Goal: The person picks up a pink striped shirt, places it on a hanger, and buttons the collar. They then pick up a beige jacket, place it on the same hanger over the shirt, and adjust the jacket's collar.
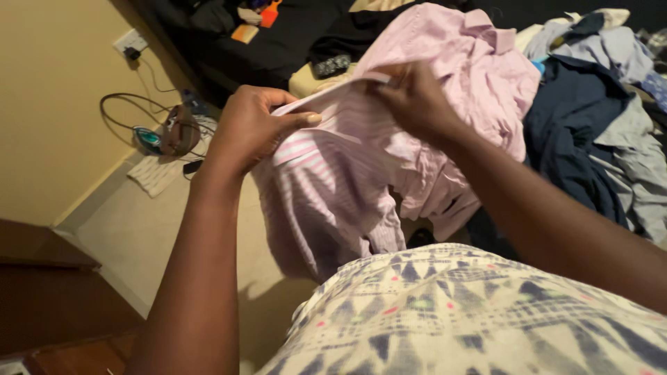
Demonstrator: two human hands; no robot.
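My left hand (251, 125) pinches the collar edge of a pink striped shirt (333, 194), thumb on top. My right hand (415, 97) grips the same collar farther right, fingers curled over the fabric. The shirt hangs down between my arms in front of my patterned top (472, 319). Its lower part drapes toward the floor. Behind the striped shirt lies a second, paler pink shirt (479, 62) on the heap of clothes.
A pile of blue and grey garments (597, 125) covers the surface at right. A clothes iron (149, 139) with its cord lies on a cloth by the yellow wall, below a socket (130, 43). Dark wooden furniture (48, 292) stands at lower left. A remote (332, 66) rests on the dark bed.
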